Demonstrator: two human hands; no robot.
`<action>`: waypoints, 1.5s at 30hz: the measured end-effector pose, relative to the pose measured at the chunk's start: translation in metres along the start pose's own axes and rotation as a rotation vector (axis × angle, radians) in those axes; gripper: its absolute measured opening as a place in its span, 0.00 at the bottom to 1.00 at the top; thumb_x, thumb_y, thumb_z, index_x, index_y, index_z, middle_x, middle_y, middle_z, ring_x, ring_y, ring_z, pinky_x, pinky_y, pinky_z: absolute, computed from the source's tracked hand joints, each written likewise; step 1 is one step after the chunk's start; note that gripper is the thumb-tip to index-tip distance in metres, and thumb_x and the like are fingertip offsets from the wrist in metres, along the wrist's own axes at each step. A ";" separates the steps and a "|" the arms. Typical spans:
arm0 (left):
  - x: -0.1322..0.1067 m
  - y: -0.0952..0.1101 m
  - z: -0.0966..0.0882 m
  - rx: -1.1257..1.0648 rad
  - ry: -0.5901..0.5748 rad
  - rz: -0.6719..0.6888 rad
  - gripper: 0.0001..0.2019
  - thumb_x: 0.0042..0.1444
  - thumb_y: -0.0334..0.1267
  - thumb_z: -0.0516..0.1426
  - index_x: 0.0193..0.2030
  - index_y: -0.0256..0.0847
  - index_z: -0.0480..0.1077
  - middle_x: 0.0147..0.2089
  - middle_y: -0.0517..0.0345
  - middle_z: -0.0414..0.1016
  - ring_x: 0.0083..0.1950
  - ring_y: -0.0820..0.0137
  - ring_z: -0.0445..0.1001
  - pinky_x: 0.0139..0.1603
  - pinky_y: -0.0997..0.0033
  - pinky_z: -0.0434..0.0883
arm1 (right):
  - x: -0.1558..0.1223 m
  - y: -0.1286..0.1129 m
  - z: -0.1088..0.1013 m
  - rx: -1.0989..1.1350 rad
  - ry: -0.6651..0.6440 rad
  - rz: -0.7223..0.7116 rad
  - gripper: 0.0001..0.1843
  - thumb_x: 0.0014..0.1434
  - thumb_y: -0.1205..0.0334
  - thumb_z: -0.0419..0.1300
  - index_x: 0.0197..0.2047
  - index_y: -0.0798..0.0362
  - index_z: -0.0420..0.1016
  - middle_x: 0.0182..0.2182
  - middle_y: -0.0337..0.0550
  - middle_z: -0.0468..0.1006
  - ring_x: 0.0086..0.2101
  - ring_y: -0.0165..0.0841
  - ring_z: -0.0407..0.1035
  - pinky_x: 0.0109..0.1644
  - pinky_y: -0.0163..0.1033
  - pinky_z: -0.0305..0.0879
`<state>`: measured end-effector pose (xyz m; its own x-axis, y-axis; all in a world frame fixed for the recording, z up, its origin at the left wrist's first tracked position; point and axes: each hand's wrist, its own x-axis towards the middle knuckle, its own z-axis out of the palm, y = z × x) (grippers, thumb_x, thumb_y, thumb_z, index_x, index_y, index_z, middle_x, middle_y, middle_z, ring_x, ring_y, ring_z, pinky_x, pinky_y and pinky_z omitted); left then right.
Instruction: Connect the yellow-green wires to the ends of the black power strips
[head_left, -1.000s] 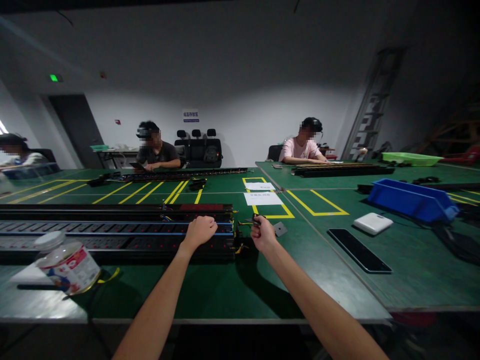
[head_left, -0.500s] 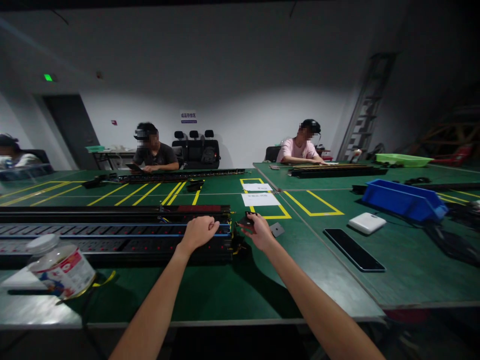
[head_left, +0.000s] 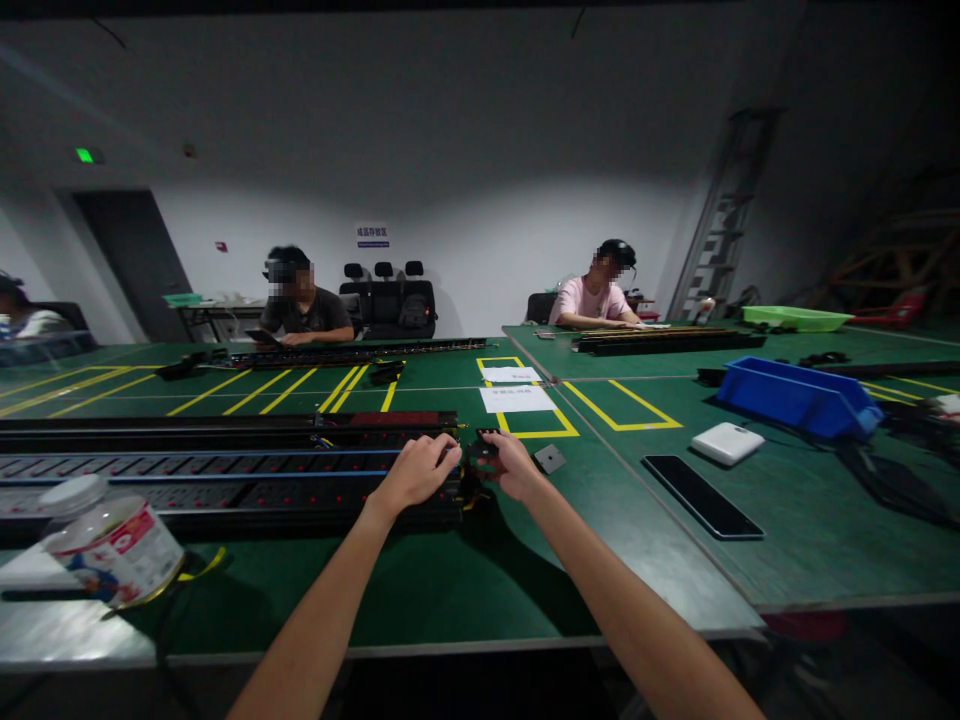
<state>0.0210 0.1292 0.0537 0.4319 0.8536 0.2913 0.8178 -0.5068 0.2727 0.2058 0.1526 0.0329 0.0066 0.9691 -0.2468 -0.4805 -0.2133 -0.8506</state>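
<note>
Long black power strips (head_left: 225,470) lie side by side across the green table (head_left: 450,590), their right ends in front of me. My left hand (head_left: 417,474) rests curled on the right end of the strips, fingers gripping its top edge. My right hand (head_left: 512,464) is closed on a small black end piece (head_left: 484,441) held right against that end, where short yellow wires (head_left: 471,497) stick out. The two hands nearly touch.
A small grey plate (head_left: 550,458) lies just right of my hands. Further right are a black phone (head_left: 701,496), a white box (head_left: 727,443) and a blue bin (head_left: 795,397). A plastic jar (head_left: 105,545) lies at the left. Other people sit at the far tables.
My right hand has brought the small black piece leftward up to the strip's end. My left hand has slid right along the strip toward it.
</note>
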 end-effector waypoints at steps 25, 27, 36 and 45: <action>0.004 -0.005 0.001 -0.383 0.068 -0.041 0.19 0.70 0.52 0.45 0.44 0.43 0.70 0.42 0.55 0.82 0.46 0.64 0.78 0.48 0.69 0.68 | 0.006 -0.006 -0.006 0.053 0.208 0.099 0.06 0.61 0.69 0.60 0.34 0.51 0.68 0.19 0.32 0.69 0.15 0.26 0.61 0.19 0.31 0.59; 0.005 -0.009 0.001 -0.400 0.123 -0.072 0.18 0.70 0.52 0.45 0.40 0.43 0.68 0.36 0.58 0.80 0.40 0.67 0.77 0.44 0.71 0.66 | 0.008 -0.011 -0.011 0.130 0.255 0.114 0.08 0.62 0.69 0.59 0.32 0.51 0.66 0.16 0.29 0.65 0.14 0.25 0.58 0.19 0.31 0.59; 0.009 -0.038 0.009 -0.143 0.259 -0.219 0.24 0.63 0.49 0.50 0.19 0.42 0.50 0.19 0.65 0.56 0.24 0.75 0.58 0.29 0.70 0.49 | 0.013 -0.011 -0.017 0.289 0.325 0.078 0.10 0.63 0.68 0.56 0.30 0.50 0.61 0.12 0.26 0.57 0.13 0.23 0.51 0.20 0.29 0.58; -0.003 -0.036 -0.006 0.185 0.048 -0.265 0.22 0.67 0.48 0.47 0.26 0.43 0.70 0.32 0.52 0.79 0.35 0.64 0.77 0.34 0.71 0.59 | 0.017 -0.008 -0.019 0.334 0.356 0.066 0.11 0.63 0.68 0.55 0.29 0.50 0.61 0.11 0.25 0.55 0.12 0.23 0.51 0.19 0.28 0.57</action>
<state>-0.0114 0.1442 0.0486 0.1801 0.9440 0.2765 0.9565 -0.2337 0.1746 0.2265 0.1686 0.0268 0.2386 0.8396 -0.4880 -0.7444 -0.1646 -0.6472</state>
